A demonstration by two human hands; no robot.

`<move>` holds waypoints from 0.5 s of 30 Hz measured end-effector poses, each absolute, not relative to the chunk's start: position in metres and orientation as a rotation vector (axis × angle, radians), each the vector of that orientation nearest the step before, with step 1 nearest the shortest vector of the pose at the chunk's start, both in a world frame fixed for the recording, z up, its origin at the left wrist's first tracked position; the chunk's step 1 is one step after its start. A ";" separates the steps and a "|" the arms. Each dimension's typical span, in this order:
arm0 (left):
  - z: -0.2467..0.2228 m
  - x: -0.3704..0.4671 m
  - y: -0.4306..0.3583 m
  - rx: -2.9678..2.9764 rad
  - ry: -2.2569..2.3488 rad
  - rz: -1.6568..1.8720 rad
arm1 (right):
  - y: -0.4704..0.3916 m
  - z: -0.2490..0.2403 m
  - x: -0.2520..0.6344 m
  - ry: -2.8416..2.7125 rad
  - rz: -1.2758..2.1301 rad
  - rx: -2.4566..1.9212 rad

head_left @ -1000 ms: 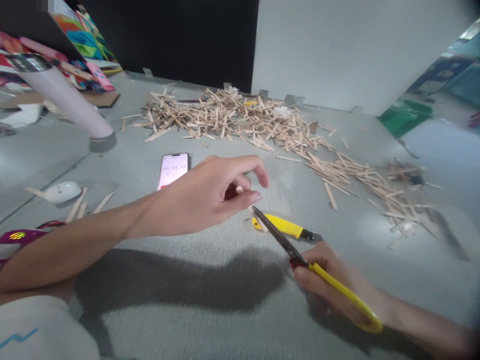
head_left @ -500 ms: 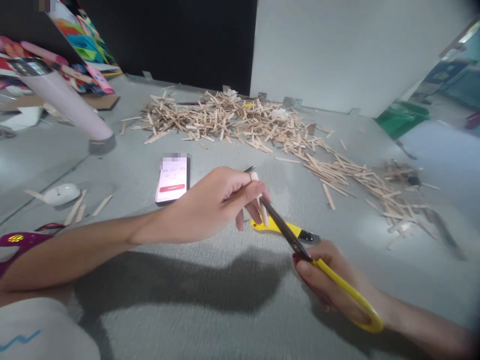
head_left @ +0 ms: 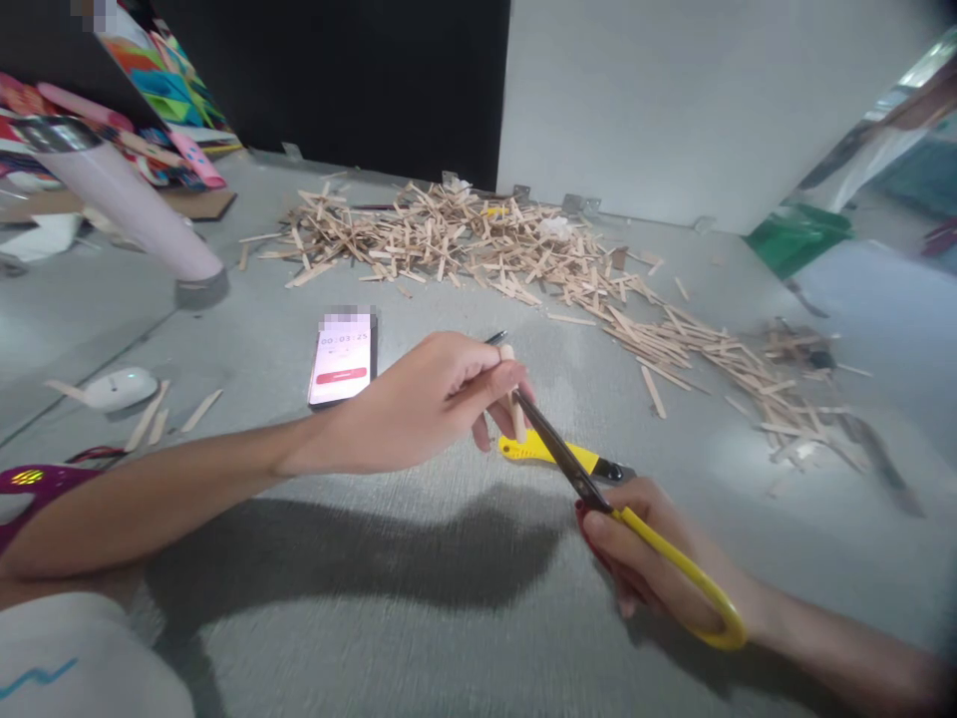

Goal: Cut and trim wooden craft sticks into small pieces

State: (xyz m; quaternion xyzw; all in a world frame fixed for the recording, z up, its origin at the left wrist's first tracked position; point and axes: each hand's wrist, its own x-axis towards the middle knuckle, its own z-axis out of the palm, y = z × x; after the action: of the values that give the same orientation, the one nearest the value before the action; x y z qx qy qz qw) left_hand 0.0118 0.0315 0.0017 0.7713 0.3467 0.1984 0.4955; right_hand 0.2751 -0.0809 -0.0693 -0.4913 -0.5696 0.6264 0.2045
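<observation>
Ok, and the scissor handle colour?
Yellow on the visible handle; shows best in the current head view.

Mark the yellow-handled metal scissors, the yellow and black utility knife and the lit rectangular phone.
Yellow-handled metal scissors [head_left: 562, 458]: head view, on the dark blades.
Yellow and black utility knife [head_left: 533, 449]: head view, on the yellow body.
Lit rectangular phone [head_left: 343, 354]: head view, on the screen.

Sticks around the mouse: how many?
4. One stick lies left of the mouse; a long stick, a short stick and an outer stick lie to its right. The left arm may hide more.
</observation>
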 end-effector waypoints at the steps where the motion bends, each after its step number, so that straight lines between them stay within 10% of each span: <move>1: 0.002 0.012 0.032 1.868 0.851 0.477 | -0.081 -0.071 0.275 -1.594 1.743 -1.377; 15: -0.011 0.010 0.041 2.067 0.811 0.522 | -0.080 -0.081 0.278 -1.572 1.732 -1.442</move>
State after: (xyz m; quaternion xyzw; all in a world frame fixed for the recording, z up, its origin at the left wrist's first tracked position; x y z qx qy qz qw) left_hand 0.0103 0.0406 -0.0108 0.8235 0.3232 0.2078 0.4173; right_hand 0.2776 -0.0802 -0.0807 -0.5147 -0.5611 0.6180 0.1955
